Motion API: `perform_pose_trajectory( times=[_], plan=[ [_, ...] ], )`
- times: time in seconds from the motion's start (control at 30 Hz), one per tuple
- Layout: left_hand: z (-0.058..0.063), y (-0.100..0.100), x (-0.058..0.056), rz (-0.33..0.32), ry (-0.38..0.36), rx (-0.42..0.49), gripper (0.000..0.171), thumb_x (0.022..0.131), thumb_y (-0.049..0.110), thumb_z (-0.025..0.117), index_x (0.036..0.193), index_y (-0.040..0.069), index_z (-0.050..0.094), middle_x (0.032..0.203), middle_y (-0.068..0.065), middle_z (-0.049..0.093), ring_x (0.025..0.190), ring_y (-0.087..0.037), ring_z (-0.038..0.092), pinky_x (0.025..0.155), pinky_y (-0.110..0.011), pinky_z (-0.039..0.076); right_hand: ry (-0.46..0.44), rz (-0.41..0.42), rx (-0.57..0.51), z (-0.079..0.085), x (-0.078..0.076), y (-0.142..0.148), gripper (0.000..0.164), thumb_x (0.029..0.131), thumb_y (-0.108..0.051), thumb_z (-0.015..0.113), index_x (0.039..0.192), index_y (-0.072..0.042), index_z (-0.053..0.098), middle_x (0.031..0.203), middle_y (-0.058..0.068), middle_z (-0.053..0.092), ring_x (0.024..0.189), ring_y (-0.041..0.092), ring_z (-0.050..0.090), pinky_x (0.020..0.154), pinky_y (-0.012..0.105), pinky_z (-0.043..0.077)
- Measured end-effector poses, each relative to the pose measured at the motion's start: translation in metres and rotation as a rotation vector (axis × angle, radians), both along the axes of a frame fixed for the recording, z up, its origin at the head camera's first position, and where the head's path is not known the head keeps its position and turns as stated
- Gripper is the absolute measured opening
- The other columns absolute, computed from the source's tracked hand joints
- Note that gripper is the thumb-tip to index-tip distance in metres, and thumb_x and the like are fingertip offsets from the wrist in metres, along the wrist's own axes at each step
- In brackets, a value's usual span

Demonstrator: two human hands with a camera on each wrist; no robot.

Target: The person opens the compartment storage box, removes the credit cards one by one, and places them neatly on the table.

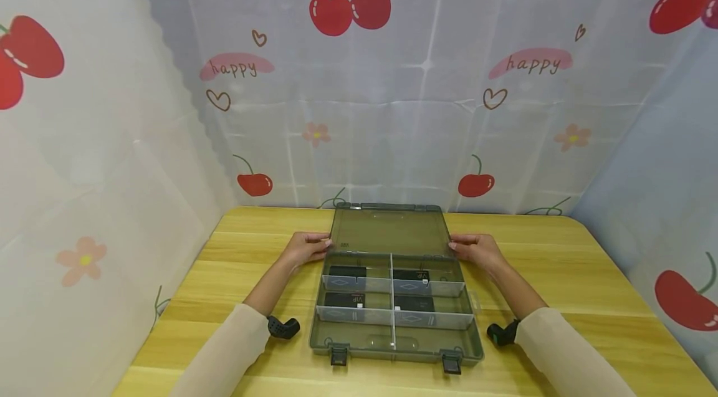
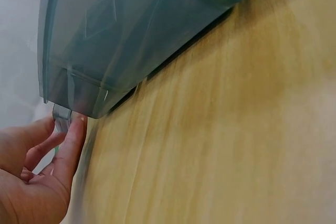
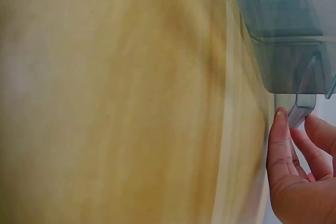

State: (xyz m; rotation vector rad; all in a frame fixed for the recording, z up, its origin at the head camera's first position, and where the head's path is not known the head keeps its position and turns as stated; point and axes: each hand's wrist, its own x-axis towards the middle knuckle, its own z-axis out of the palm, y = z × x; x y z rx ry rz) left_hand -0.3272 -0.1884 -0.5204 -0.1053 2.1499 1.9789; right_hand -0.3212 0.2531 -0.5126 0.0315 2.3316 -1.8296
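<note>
A translucent grey-green divided plastic storage box (image 1: 395, 356) lies on the table with its lid (image 1: 389, 229) folded back towards the curtain. My left hand (image 1: 305, 248) pinches the lid's left edge between thumb and fingers, close to the hinge. On the opposite side, my right hand (image 1: 478, 251) pinches the lid's right edge in the same way. Both wrist views show the fingertips on the lid edge (image 2: 62, 116) just beyond the box's back corner. Clear dividers (image 1: 391, 297) split the box, and several black VIP cards (image 1: 344, 300) sit in the back and middle compartments.
Two dark latches (image 1: 339, 356) hang off the box's front edge. The wooden table (image 1: 258, 229) extends to both sides. A cherry-print curtain (image 1: 381, 148) stands behind the lid, with more curtain left and right. Each wrist carries a black device (image 1: 283, 327).
</note>
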Motion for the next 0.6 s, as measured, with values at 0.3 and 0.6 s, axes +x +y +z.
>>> perform_pose_trajectory(
  times=[0.3, 0.6],
  plan=[
    [0.000, -0.003, 0.011, -0.014, 0.034, 0.001, 0.048, 0.101, 0.013, 0.060, 0.146, -0.002, 0.049, 0.134, -0.028, 0.060, 0.093, -0.016, 0.072, 0.091, -0.041, 0.060, -0.013, 0.004, -0.022, -0.005, 0.001, 0.001, 0.050, 0.097, -0.016, 0.067, 0.138, 0.009, 0.054, 0.125, 0.016, 0.070, 0.091, 0.003, 0.070, 0.081, 0.025, 0.061],
    [0.003, -0.007, 0.028, -0.011, 0.013, 0.020, 0.050, 0.106, 0.026, 0.051, 0.146, -0.004, 0.047, 0.135, -0.029, 0.059, 0.109, -0.026, 0.069, 0.095, -0.041, 0.058, -0.016, 0.013, -0.036, -0.001, -0.002, 0.003, 0.050, 0.098, -0.015, 0.066, 0.139, 0.010, 0.053, 0.122, 0.013, 0.071, 0.090, 0.002, 0.070, 0.082, 0.026, 0.061]
  ],
)
